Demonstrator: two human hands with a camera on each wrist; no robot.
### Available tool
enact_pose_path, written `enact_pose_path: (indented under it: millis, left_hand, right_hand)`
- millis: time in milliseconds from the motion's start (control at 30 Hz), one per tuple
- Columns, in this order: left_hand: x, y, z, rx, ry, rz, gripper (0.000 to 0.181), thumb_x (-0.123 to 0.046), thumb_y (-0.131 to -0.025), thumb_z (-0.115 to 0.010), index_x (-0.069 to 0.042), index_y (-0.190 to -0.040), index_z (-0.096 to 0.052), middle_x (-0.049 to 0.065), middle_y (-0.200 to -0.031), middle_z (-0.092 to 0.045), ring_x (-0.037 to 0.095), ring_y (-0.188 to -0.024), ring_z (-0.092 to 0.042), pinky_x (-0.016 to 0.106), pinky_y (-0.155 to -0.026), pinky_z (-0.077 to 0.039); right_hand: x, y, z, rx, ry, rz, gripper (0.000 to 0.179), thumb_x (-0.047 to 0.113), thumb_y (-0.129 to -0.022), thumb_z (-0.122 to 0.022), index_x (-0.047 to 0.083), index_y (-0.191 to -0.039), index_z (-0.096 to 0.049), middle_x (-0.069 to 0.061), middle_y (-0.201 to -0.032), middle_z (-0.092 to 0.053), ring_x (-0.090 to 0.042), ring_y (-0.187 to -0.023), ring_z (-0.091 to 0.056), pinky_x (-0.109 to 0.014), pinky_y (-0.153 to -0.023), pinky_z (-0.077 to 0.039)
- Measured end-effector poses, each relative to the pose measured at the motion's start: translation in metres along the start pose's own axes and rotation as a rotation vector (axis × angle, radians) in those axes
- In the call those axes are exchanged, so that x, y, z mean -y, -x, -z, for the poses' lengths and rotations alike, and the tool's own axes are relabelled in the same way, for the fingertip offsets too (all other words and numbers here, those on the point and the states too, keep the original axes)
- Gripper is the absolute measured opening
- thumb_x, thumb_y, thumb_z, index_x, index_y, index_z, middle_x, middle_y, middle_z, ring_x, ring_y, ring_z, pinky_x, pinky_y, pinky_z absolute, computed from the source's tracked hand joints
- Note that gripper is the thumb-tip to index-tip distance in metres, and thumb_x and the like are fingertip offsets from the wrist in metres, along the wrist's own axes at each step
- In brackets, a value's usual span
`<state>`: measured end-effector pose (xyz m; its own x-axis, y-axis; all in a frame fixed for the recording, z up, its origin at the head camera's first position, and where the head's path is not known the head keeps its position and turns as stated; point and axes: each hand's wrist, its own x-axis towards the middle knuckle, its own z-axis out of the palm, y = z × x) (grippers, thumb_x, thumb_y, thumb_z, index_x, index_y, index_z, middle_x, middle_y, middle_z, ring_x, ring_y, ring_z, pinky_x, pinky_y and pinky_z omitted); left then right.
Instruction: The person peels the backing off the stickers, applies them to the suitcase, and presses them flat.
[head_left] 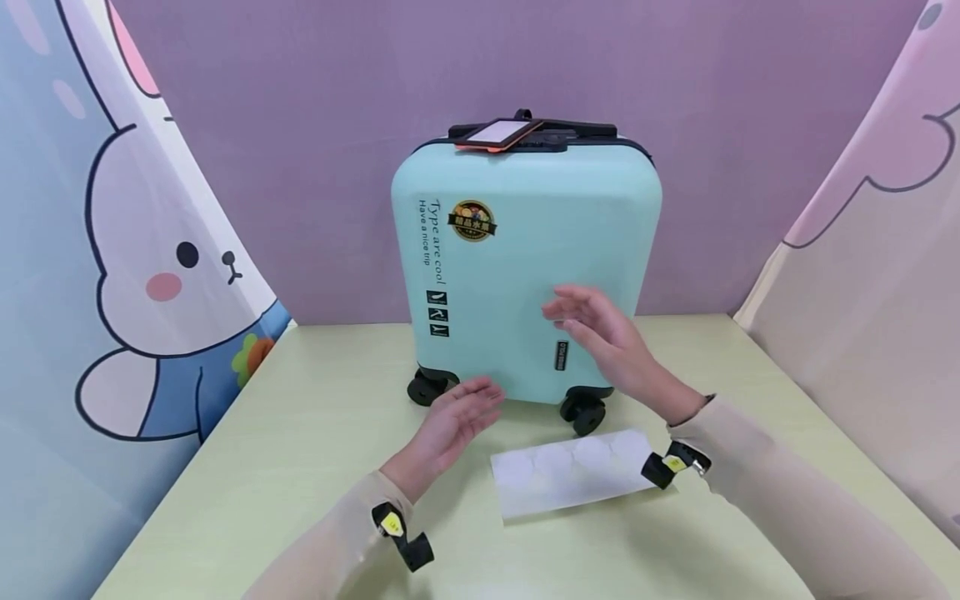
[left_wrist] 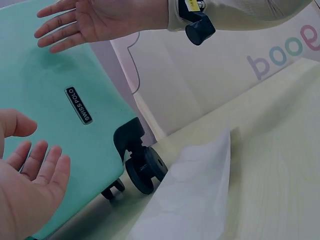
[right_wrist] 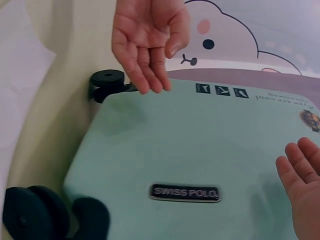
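A mint-green suitcase (head_left: 525,250) stands upright on its black wheels (head_left: 582,411), its front facing me. Printed lettering runs down its left side, beside a round gold-and-black sticker (head_left: 472,221). My left hand (head_left: 455,421) is held before the lower left part of the case, palm turned inward, fingers extended and holding nothing. Higher up, my right hand (head_left: 600,337) hovers in front of the right half, near the SWISS POLO badge (left_wrist: 78,105), its fingers loosely bent around nothing. A white sheet with round stickers (head_left: 570,471) lies on the table below both hands.
An orange-edged card-like tag (head_left: 497,133) lies on top of the suitcase by its black handle (head_left: 592,130). The pale table (head_left: 337,400) meets a purple backdrop (head_left: 300,167), with cartoon-printed cloth (head_left: 172,250) at the left and more printed cloth at the right.
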<state>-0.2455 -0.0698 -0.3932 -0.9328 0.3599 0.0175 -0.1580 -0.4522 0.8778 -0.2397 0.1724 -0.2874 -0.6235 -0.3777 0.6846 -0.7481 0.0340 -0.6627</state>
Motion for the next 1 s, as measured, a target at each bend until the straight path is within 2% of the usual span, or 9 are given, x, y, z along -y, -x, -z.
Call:
enact_pose_path:
  millis: [167,367,467,533,633,700,867,1000]
  left_hand:
    - [0.006,0.0,-0.001,0.033,-0.093,0.032,0.039,0.004,-0.096,-0.054,0.013,-0.133,-0.047,0.006,-0.111,-0.068,0.023,-0.112,-0.063,0.042,-0.104,-0.048]
    - [0.015,0.0,-0.002,0.085,-0.225,0.055,0.042,0.0,-0.096,-0.059,0.015,-0.133,-0.048,0.018,-0.121,-0.064,0.029,-0.117,-0.061,0.04,-0.101,-0.051]
    - [0.02,0.001,-0.003,0.114,-0.294,0.06,0.041,0.001,-0.093,-0.061,0.014,-0.131,-0.052,0.023,-0.125,-0.063,0.027,-0.115,-0.063,0.038,-0.099,-0.052]
    - [0.023,0.003,-0.003,0.135,-0.344,0.063,0.041,0.002,-0.092,-0.063,0.014,-0.129,-0.054,0.025,-0.126,-0.062,0.025,-0.114,-0.064,0.035,-0.096,-0.054]
    - [0.027,0.005,-0.003,0.166,-0.409,0.064,0.04,0.003,-0.09,-0.065,0.014,-0.128,-0.056,0.025,-0.124,-0.064,0.022,-0.11,-0.066,0.032,-0.094,-0.055]
    - [0.029,0.006,-0.004,0.183,-0.436,0.063,0.039,0.004,-0.09,-0.066,0.015,-0.126,-0.057,0.026,-0.123,-0.064,0.021,-0.108,-0.067,0.032,-0.093,-0.055]
    - [0.032,0.009,-0.009,0.217,-0.531,0.053,0.038,0.003,-0.089,-0.069,0.015,-0.123,-0.059,0.026,-0.118,-0.066,0.021,-0.103,-0.068,0.031,-0.091,-0.056]
    - [0.035,0.013,-0.014,0.236,-0.639,0.042,0.035,0.002,-0.086,-0.074,0.012,-0.118,-0.064,0.023,-0.115,-0.068,0.021,-0.1,-0.068,0.025,-0.087,-0.056]
  right_hand:
    - [-0.007,0.017,-0.001,0.017,0.029,-0.035,0.039,-0.008,-0.1,-0.043,-0.017,-0.137,-0.038,-0.031,-0.123,-0.055,-0.011,-0.116,-0.058,-0.023,-0.1,-0.047]
    - [-0.014,0.038,-0.001,0.053,0.056,-0.101,0.036,-0.006,-0.102,-0.043,-0.017,-0.136,-0.039,-0.035,-0.124,-0.053,-0.007,-0.118,-0.056,-0.018,-0.1,-0.046]
    - [-0.018,0.048,0.0,0.079,0.089,-0.128,0.035,-0.004,-0.103,-0.043,-0.015,-0.136,-0.04,-0.034,-0.125,-0.054,-0.01,-0.12,-0.056,-0.016,-0.099,-0.045]
    - [-0.021,0.055,0.0,0.096,0.127,-0.142,0.034,-0.004,-0.103,-0.043,-0.012,-0.136,-0.042,-0.031,-0.125,-0.055,-0.017,-0.12,-0.057,-0.016,-0.099,-0.045]
    - [-0.024,0.064,0.0,0.117,0.203,-0.164,0.034,-0.002,-0.103,-0.044,-0.009,-0.136,-0.045,-0.025,-0.126,-0.058,-0.028,-0.119,-0.058,-0.019,-0.098,-0.046]
    - [-0.026,0.07,0.0,0.131,0.254,-0.178,0.034,0.0,-0.103,-0.046,-0.006,-0.137,-0.047,-0.02,-0.127,-0.059,-0.032,-0.119,-0.058,-0.026,-0.098,-0.048]
    - [-0.028,0.083,-0.001,0.168,0.33,-0.192,0.034,0.002,-0.103,-0.049,-0.004,-0.136,-0.049,-0.015,-0.129,-0.06,-0.032,-0.117,-0.058,-0.043,-0.096,-0.05]
    - [-0.03,0.093,-0.002,0.196,0.366,-0.198,0.032,0.002,-0.102,-0.051,-0.004,-0.134,-0.052,-0.015,-0.127,-0.062,-0.029,-0.114,-0.059,-0.039,-0.091,-0.052]
